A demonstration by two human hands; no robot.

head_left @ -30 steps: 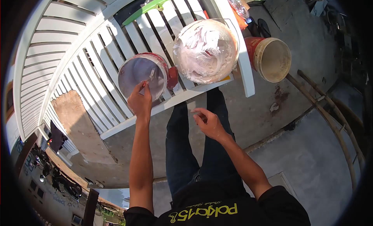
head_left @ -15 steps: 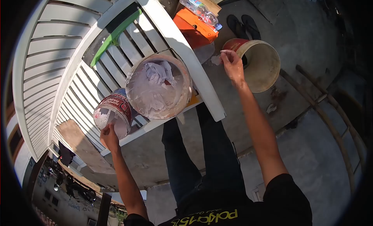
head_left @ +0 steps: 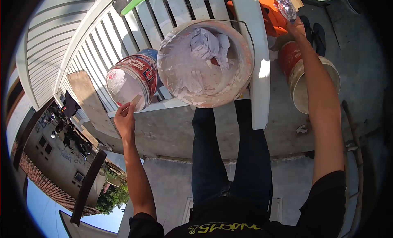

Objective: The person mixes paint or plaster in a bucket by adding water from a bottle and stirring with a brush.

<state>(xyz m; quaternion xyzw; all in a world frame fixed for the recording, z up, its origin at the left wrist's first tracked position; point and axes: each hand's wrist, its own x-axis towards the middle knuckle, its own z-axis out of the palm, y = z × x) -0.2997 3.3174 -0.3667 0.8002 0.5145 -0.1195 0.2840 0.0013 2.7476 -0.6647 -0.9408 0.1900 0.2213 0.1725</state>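
Beyond the right end of the white worktop [head_left: 261, 98], a clear bottle [head_left: 285, 6] is seen at the edge of an orange box [head_left: 274, 17], its long axis running away from the right hand [head_left: 296, 29], with its narrow end nearest the fingertips. Of the two hands, the right is by far the nearer; whether the bottle is gripped or merely touched cannot be told at this size. Well apart, a thin flat piece [head_left: 136, 100] is pinched in the left hand [head_left: 125, 115], at the mouth of a tilted paint bucket [head_left: 141, 70].
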